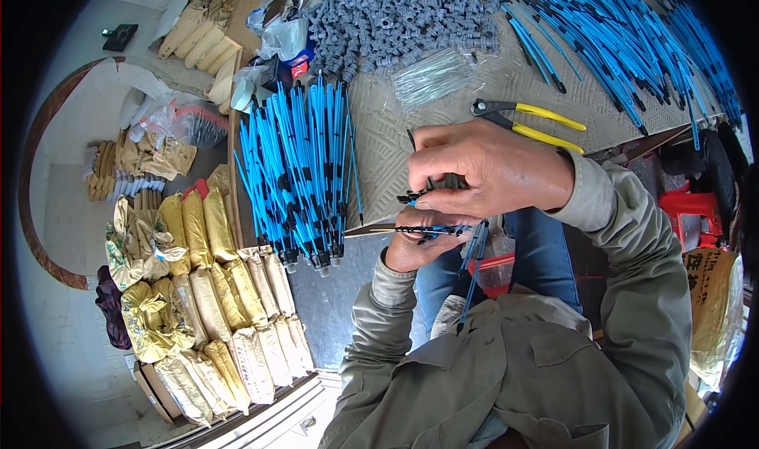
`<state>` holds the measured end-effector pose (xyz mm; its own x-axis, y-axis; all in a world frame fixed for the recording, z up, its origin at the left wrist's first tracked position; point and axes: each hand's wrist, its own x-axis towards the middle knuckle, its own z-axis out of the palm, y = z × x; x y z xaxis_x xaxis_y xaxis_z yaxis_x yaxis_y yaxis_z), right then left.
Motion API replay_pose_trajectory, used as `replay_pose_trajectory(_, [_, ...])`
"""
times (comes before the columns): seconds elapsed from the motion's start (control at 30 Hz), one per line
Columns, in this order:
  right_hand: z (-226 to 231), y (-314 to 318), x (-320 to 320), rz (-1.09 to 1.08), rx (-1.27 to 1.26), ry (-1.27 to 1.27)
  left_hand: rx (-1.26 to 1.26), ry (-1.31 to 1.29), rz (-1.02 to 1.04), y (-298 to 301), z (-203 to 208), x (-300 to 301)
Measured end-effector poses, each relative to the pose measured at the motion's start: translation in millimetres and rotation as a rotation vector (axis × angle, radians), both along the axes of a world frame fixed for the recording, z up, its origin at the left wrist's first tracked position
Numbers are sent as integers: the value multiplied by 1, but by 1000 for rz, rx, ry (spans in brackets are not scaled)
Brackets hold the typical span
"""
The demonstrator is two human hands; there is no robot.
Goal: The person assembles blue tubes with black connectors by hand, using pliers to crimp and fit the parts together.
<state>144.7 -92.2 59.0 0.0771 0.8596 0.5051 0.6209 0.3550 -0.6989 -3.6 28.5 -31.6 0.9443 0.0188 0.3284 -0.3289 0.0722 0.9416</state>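
Note:
My left hand (423, 247) is closed round a few thin blue rods with black ends (474, 259), just past the table's near edge. These rods hang down toward my lap. Directly above it, my right hand (498, 168) has its fingers curled and pinched over dark ribbed pieces (448, 182); whether these belong to the same rods I cannot tell. The two hands nearly touch, and the fingers hide much of what lies between them. Beyond my right hand lie cutting pliers (545, 121) with yellow handles.
On the table (379, 141), a bundle of blue rods (296, 164) stands left. Grey plastic fittings (395, 18) are heaped at the back, near thin clear sticks (431, 77). More blue rods (609, 30) spread far right. Wrapped packages (213, 299) are stacked left; a red stool (688, 212) stands right.

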Motion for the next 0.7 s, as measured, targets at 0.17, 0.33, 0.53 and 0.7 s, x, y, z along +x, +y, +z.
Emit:
replay_pose_trajectory(0.17, [2, 1, -7, -43, -71, 35, 99, 134, 57, 4, 4, -6])
replay_pose_trajectory(0.33, [-2, 1, -5, 70, -42, 107, 140, 17, -83, 10, 12, 0])
replay_pose_trajectory(0.53, [-1, 4, -14, -45, -13, 10, 1, 234, -83, 13, 9, -6])
replay_pose_trajectory(0.7, [-11, 8, -22, -124, 94, 20, 52, 128, 48, 13, -3, -11])
